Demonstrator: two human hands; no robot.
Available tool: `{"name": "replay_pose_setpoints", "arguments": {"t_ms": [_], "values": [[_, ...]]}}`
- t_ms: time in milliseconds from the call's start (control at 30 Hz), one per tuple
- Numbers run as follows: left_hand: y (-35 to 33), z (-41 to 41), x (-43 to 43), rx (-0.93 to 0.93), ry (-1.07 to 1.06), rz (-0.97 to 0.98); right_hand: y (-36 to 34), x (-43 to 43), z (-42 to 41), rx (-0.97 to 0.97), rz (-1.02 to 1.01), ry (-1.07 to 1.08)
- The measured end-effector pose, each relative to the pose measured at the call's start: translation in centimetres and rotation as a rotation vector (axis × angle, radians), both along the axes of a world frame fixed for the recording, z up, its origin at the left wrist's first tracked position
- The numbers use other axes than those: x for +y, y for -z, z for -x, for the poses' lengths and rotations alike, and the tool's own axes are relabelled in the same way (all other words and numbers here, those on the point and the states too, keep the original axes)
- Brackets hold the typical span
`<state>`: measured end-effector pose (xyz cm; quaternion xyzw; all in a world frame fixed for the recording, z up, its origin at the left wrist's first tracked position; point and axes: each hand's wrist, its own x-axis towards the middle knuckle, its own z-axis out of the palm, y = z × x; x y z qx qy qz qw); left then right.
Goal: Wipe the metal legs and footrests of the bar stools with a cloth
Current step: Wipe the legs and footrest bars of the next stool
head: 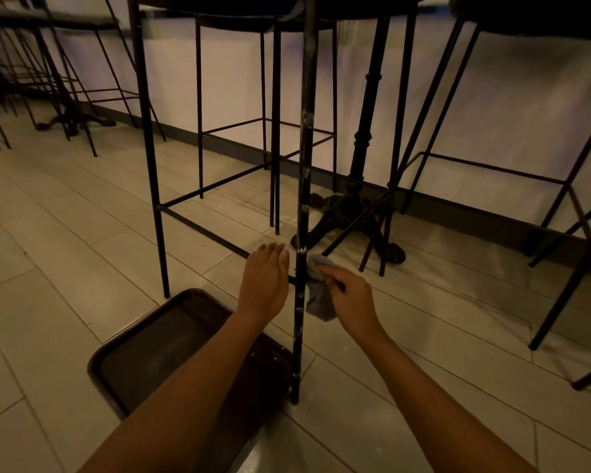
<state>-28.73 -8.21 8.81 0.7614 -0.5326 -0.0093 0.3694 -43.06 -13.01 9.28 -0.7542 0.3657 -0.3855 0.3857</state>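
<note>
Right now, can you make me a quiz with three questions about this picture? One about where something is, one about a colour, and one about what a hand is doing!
1. Where is the tray?
A. On the floor, beside the near stool leg
B. On top of a stool seat
C. Leaning against the wall

2. What colour is the cloth?
A. Red
B. Grey
C. Green

3. What is the right hand doing?
A. Hanging empty
B. Lifting the tray
C. Holding the cloth at the stool leg

Answers:
1. A, because the tray lies flat on the tiles just left of the leg.
2. B, because the bunched cloth looks pale grey against the black leg.
3. C, because the hand grips the cloth right beside the leg.
</note>
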Motion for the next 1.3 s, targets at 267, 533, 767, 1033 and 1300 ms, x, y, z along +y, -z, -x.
{"name": "replay_pose_setpoints", "arguments": {"t_ms": [267, 533, 767, 1033, 1300], "values": [[-4.3, 1.8, 0.0, 0.162, 0.039, 0.25, -1.6, 0.3, -0.1, -0.222, -0.072, 0.1], [-6.7, 3.1, -0.5, 0.174, 0.025, 0.287, -6.6, 1.4, -1.0, -0.392, 0.006, 0.123], [-7.7, 3.4, -0.2, 0.134, 0.069, 0.288, -11.8, 2.6, -2.9, -0.586, 0.108, 0.168], [-6.0, 2.2, -1.4, -0.09, 0.025, 0.118, -16.6, 2.9, -5.6, -0.83, 0.189, 0.122], [-7.8, 2.9, -0.2, -0.071, 0.076, 0.191, -21.3, 1.7, -7.8, -0.867, 0.272, 0.141]]}}
